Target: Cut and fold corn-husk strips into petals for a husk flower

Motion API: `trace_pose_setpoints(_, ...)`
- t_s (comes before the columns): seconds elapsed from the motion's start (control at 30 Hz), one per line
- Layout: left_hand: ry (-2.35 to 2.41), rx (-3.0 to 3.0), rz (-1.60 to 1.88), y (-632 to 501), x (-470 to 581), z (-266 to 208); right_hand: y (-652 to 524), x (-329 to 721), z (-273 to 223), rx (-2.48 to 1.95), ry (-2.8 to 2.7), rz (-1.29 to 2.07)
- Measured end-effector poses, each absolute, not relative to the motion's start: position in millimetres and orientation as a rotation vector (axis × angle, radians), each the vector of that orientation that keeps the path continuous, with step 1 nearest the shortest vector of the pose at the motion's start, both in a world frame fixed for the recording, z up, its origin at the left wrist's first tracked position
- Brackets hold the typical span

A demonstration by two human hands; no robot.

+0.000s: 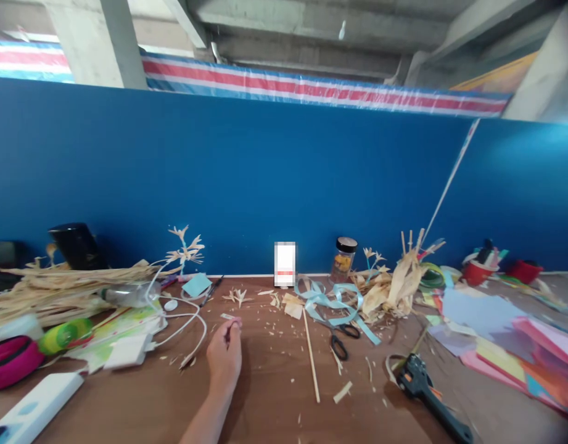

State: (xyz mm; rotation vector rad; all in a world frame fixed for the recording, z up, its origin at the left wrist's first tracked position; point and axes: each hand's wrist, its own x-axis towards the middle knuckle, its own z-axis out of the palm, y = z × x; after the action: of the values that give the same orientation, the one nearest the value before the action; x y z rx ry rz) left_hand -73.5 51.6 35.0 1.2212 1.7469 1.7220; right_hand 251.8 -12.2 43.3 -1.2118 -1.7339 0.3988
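Observation:
My left hand (225,353) is closed above the brown table, with its fingers curled and thumb pressed in. A small pale sliver (227,316) shows at the fingertips; whether it is gripped or lies behind them I cannot tell. Just beyond is a small flower-like piece of dried husk (238,298). To the right lie a thin wooden stick (311,357), scissors with black handles (340,346) and a loosely looped light-blue ribbon (330,302). A black glue gun (422,385) rests at the lower right. My right hand is out of view.
Dried husks (80,290), a clear bottle (131,294) and a white cable (198,314) lie left. A husk flower (184,250) stands behind. Right are a lidded jar (343,259), more husks (395,290) and coloured paper (482,314). A blue partition (284,166) closes the back.

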Motion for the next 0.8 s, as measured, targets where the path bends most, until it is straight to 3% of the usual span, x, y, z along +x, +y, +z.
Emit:
trace_pose_setpoints(0.27,1.788,1.736,1.285,44,-64,41,0,303,40,-1.281,-1.662,0.306)
trace_pose_setpoints(0.53,1.846,1.823,1.180,40,-59,47,7,315,38,-1.151,-1.720,0.202)
trace_pose_setpoints(0.8,1.849,1.876,1.096,37,-58,52,-17,263,72,-0.966,-2.336,0.380)
